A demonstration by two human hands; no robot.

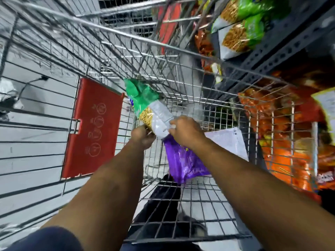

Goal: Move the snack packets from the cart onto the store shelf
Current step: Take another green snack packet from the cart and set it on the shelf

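Note:
Both my arms reach down into the wire cart [213,194]. My left hand [142,136] and my right hand [184,132] grip the near end of a green, white and yellow snack packet [146,104], which points away toward the cart's far side. Under my right hand lies a purple packet [183,163], and a white-backed packet [230,140] rests just right of it. Whether my right hand also touches the purple packet is hidden. The store shelf [290,46] runs along the right, with matching green packets [243,33] on it.
The red child-seat flap [94,127] of the cart stands to the left of my hands. Orange snack packets [282,134] fill the lower shelf beyond the cart's right wall. Grey floor tiles show through the wires on the left.

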